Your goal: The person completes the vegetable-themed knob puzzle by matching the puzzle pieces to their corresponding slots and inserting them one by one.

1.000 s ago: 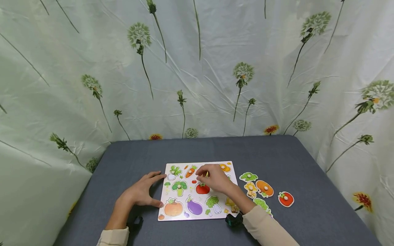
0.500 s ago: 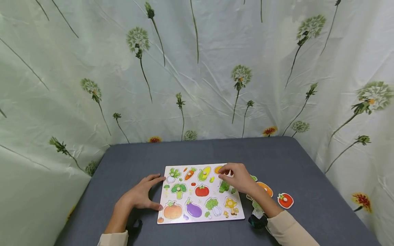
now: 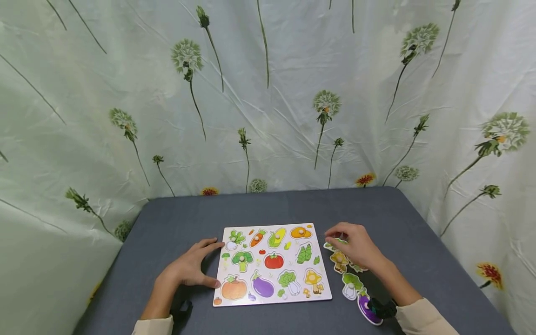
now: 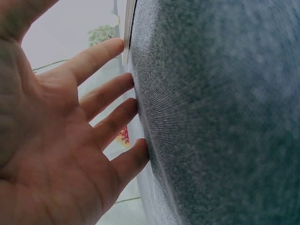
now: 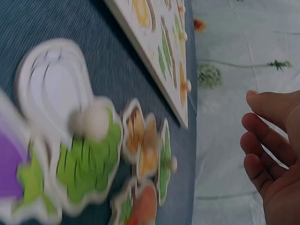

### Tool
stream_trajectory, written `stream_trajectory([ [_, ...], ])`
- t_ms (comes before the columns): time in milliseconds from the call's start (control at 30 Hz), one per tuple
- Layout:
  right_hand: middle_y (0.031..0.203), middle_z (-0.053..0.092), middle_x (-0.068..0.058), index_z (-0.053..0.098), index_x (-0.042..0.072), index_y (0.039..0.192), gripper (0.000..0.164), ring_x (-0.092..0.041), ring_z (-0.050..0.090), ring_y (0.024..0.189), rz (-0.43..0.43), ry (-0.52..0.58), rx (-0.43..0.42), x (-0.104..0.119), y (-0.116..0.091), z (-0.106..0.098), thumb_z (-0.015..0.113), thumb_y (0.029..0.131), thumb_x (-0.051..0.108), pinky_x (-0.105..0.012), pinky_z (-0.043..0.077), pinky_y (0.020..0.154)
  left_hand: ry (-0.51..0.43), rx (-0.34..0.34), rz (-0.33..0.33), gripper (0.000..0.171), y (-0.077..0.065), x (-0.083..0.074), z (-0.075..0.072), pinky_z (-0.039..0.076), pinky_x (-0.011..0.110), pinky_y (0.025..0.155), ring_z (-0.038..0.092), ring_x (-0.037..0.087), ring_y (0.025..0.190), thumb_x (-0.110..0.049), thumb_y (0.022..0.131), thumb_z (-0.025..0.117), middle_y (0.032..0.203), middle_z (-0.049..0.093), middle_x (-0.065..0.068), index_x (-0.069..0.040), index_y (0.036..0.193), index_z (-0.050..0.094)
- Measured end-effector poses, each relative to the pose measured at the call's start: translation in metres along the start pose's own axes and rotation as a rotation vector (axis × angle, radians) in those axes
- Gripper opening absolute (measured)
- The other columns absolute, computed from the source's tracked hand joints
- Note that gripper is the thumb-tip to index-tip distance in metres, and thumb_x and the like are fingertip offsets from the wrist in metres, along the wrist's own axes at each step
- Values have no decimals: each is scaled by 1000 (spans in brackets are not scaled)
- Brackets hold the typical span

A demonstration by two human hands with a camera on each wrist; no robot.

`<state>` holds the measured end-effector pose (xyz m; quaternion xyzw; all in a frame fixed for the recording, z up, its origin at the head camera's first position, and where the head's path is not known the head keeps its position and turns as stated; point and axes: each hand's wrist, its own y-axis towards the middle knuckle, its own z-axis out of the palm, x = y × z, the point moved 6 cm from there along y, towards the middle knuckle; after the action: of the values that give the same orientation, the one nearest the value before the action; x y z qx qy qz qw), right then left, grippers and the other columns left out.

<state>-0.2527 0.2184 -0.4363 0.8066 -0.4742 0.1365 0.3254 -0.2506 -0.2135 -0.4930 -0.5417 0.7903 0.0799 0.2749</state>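
Note:
A white vegetable puzzle board (image 3: pixel 290 261) lies on the table. Knobbed carrot (image 3: pixel 257 239), corn (image 3: pixel 277 238) and broccoli (image 3: pixel 242 261) pieces sit in its upper and left parts. My left hand (image 3: pixel 190 266) has its fingers spread, with thumb and fingertips at the board's left edge. Just past the right edge, my right hand (image 3: pixel 353 242) hovers over the loose pieces, fingers loosely bent, holding nothing. Beneath and beside it lie a green pea pod piece (image 3: pixel 333 244), a mushroom piece (image 3: pixel 339 263), a bok choy piece (image 3: pixel 351 287) and an eggplant piece (image 3: pixel 365 302). Its arm hides other pieces.
The dark grey cloth-covered table (image 3: pixel 184 209) extends around the board. A pale curtain (image 3: pixel 284 139) printed with dandelions hangs behind and at both sides. A dark wrist device (image 3: pixel 383 308) overlaps the eggplant piece in the head view.
My right hand has moved right from over the corn, across the board's upper right, to the loose pieces. The corn piece now shows uncovered in its place. The left hand stays put.

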Motion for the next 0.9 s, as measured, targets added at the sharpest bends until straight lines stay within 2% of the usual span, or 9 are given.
stream_trajectory([
  [167,91,71,13,79,18,97,12,2,56,77,-15,-31,-47,-12,-12,-19,81,89,10,-25,49,65,0,-4,-4,111,1,3,1,40,73,103,33,47,148,-51,60,95,163,35,17,-19,155,48],
  [633,85,65,16,79,18,96,15,2,50,73,68,-140,-92,-44,-60,-52,85,84,12,-25,45,62,-21,3,14,110,0,1,3,41,73,102,33,49,148,-49,60,95,163,35,19,-18,154,48],
  [900,88,70,13,79,18,95,21,2,51,71,27,-139,-104,-64,-81,-70,88,78,9,-21,41,59,-21,2,1,111,1,3,1,39,73,104,32,48,149,-51,60,95,164,34,17,-19,155,48],
])
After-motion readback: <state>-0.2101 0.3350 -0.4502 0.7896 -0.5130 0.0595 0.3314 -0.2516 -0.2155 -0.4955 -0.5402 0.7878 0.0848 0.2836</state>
